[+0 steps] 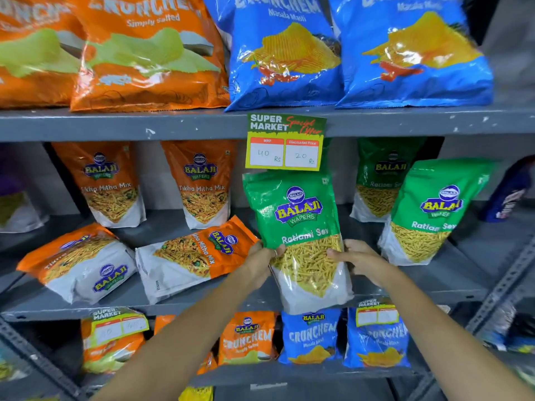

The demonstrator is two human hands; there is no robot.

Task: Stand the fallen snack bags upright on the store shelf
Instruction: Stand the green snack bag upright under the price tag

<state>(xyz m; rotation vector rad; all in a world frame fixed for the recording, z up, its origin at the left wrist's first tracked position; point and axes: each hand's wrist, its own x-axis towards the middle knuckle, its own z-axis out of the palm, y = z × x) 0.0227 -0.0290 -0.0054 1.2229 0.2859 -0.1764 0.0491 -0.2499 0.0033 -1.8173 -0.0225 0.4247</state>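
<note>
A green Ratlami Sev bag (301,221) is held nearly upright at the front of the middle shelf (202,306), its bottom hanging over the shelf edge. My left hand (260,261) grips its left side and my right hand (357,260) grips its right side. Two orange Tikha Mitha Mix bags lie fallen on the shelf to the left: one (191,259) next to my left hand, another (78,261) further left. Two orange bags (111,183) (202,183) stand upright behind them. Green bags (428,215) (379,180) stand upright on the right.
A price tag (285,141) hangs from the upper shelf edge just above the held bag. Large orange and blue Crunchem bags (283,50) fill the top shelf. Smaller Crunchem bags (312,337) stand on the shelf below. A dark bag (509,192) lies at the far right.
</note>
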